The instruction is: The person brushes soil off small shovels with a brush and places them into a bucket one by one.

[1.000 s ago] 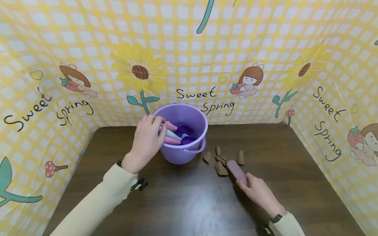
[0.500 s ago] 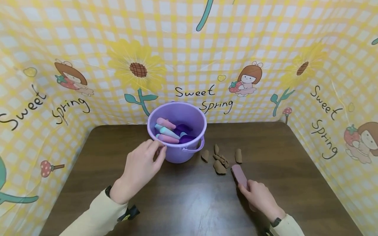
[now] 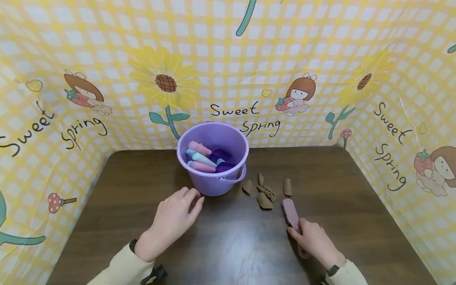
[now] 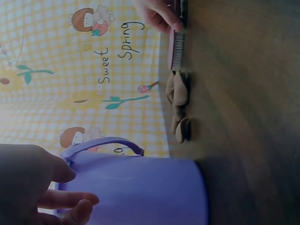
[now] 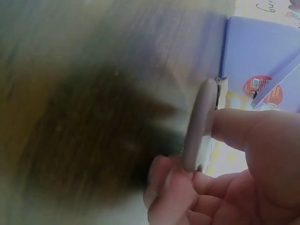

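Observation:
A pink brush (image 3: 291, 213) with dark bristles is gripped by my right hand (image 3: 315, 241), its head pointing towards several brown clay-like pieces (image 3: 265, 201) on the table. In the left wrist view the bristles (image 4: 178, 51) stand sideways beside those pieces. My left hand (image 3: 174, 217) holds nothing and hovers just in front of the purple bucket (image 3: 213, 184), fingers loosely bent. Inside the bucket lie tools with pink handles (image 3: 202, 166) and a light blue handle (image 3: 204, 159), along with dark purple parts (image 3: 225, 166); their lower ends are partly hidden.
The dark wooden table (image 3: 228, 253) is enclosed by a yellow checked cloth (image 3: 221, 59) at the back and sides. The bucket stands near the back edge, its handle (image 3: 233, 179) hanging down at the front right.
My left hand has let go of the tool handles in the bucket and drawn back towards me. The right hand has pulled the brush slightly back from the brown pieces.

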Demonstrator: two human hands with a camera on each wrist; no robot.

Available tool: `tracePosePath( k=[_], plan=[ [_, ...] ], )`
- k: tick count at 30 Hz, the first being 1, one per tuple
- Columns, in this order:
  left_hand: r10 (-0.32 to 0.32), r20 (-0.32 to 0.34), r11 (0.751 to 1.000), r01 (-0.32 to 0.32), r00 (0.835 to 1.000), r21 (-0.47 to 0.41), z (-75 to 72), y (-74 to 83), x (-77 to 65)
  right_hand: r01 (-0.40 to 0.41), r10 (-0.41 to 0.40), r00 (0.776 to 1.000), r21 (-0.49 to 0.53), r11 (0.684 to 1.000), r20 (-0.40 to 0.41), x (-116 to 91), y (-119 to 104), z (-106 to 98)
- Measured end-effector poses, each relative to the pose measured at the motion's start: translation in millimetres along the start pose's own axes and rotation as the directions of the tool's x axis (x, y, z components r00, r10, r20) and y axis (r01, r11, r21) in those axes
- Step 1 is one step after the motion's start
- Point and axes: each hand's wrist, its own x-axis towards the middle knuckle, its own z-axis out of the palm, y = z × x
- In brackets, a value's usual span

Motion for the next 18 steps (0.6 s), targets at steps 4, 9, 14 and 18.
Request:
tracePosePath(
  k=[4,9,14,18],
  plan=[
    [-0.03,0.056,1.0,0.03,0.998,-0.008,3.8,1.9,-3.5,-0.022,0.021,1.0,0.01,1.0,0.015,1,1,0],
    [-0.05,0.095,0.999,0.051,0.994,-0.016,8.3,5.0,-6.2,-0.034,0.034,0.999,0.015,0.999,0.031,1,1,0],
    [-0.045,0.086,0.999,0.047,0.995,-0.014,14.2,6.3,-9.7,-0.058,0.059,0.998,-0.023,0.998,0.037,1,3,-7],
    [-0.031,0.074,0.999,0.032,0.997,-0.008,20.1,4.7,-11.9,-0.087,0.085,0.996,-0.088,0.992,-0.027,2,4,-17]
  ],
)
